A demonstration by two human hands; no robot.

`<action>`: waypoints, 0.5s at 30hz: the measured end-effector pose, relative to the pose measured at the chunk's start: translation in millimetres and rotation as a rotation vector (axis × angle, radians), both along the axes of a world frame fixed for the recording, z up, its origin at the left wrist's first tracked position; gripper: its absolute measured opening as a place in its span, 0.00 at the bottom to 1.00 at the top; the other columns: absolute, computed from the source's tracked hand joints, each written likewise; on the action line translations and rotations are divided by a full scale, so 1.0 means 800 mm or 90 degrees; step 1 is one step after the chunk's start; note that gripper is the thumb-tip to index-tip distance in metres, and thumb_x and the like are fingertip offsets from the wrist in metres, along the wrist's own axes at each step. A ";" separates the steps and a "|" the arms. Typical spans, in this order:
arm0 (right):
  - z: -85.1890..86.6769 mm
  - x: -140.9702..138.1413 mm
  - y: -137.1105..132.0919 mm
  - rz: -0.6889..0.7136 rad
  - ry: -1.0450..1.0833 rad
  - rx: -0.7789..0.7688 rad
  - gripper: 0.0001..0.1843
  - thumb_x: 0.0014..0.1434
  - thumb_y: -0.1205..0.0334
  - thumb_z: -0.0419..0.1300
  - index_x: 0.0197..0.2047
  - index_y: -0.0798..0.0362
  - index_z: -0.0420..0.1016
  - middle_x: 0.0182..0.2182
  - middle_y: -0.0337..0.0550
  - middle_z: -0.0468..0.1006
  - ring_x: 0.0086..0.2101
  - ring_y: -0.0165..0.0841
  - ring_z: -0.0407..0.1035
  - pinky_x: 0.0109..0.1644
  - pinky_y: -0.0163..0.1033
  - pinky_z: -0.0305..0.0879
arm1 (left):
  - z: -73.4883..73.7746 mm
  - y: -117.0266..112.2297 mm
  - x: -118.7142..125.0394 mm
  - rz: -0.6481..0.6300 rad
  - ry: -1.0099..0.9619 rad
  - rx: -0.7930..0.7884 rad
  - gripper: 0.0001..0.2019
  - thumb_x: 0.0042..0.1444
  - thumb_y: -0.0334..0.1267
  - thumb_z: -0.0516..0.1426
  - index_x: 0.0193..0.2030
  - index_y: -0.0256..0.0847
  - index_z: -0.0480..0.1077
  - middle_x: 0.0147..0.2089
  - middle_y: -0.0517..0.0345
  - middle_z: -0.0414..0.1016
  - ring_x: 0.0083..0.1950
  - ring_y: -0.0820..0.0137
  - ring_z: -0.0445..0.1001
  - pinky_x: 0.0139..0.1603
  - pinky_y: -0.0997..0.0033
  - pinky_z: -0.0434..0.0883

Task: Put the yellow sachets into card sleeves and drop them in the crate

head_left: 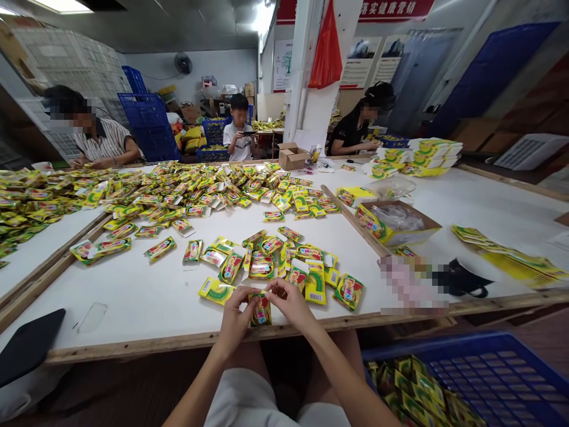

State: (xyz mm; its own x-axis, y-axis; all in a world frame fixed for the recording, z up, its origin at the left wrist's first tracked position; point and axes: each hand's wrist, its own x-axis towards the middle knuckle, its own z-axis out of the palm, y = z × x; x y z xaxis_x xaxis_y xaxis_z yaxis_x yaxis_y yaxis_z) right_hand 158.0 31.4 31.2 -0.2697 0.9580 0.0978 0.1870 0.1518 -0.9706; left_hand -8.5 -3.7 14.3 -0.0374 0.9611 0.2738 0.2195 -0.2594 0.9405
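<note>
A small yellow, green and red printed carton stands near the table's front edge between my hands. My left hand grips its left side, thumb across the front. At the top right corner of the same carton, the fingers of my right hand are pinched together at the edge. Just beyond my hands lies a loose group of similar cartons, among them one by my left hand, one standing by my right hand and one farther right. Some have white flaps sticking up.
A large heap of cartons covers the table's far side. Wooden strips divide the white tabletop. On the right are an open box with plastic bags and flat yellow sheets. A blue basket holds cartons below. Several people work opposite.
</note>
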 end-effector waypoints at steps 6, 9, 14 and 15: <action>0.008 -0.002 0.011 0.007 -0.019 -0.003 0.08 0.54 0.58 0.60 0.29 0.54 0.74 0.23 0.36 0.72 0.26 0.29 0.65 0.31 0.33 0.61 | 0.000 0.000 -0.001 0.004 -0.002 -0.003 0.09 0.55 0.41 0.58 0.40 0.41 0.76 0.38 0.53 0.76 0.41 0.64 0.73 0.42 0.68 0.69; 0.018 -0.005 0.010 0.006 -0.088 0.026 0.05 0.55 0.63 0.58 0.29 0.54 0.73 0.24 0.37 0.72 0.26 0.30 0.65 0.31 0.34 0.61 | 0.000 0.000 -0.001 0.004 -0.001 -0.005 0.09 0.55 0.40 0.58 0.40 0.41 0.76 0.38 0.53 0.76 0.40 0.65 0.73 0.39 0.69 0.69; 0.032 -0.009 0.003 0.012 -0.206 0.158 0.07 0.56 0.72 0.56 0.29 0.52 0.69 0.28 0.40 0.72 0.30 0.33 0.66 0.35 0.37 0.61 | 0.002 0.000 0.000 0.011 -0.006 -0.007 0.10 0.55 0.41 0.58 0.42 0.41 0.76 0.37 0.54 0.77 0.38 0.66 0.73 0.38 0.69 0.70; 0.033 -0.008 0.003 0.023 -0.205 0.181 0.07 0.56 0.73 0.55 0.30 0.52 0.69 0.29 0.40 0.71 0.31 0.33 0.66 0.36 0.37 0.61 | 0.003 0.000 0.000 0.011 -0.008 -0.010 0.11 0.55 0.41 0.58 0.42 0.41 0.76 0.37 0.54 0.77 0.38 0.65 0.73 0.38 0.69 0.70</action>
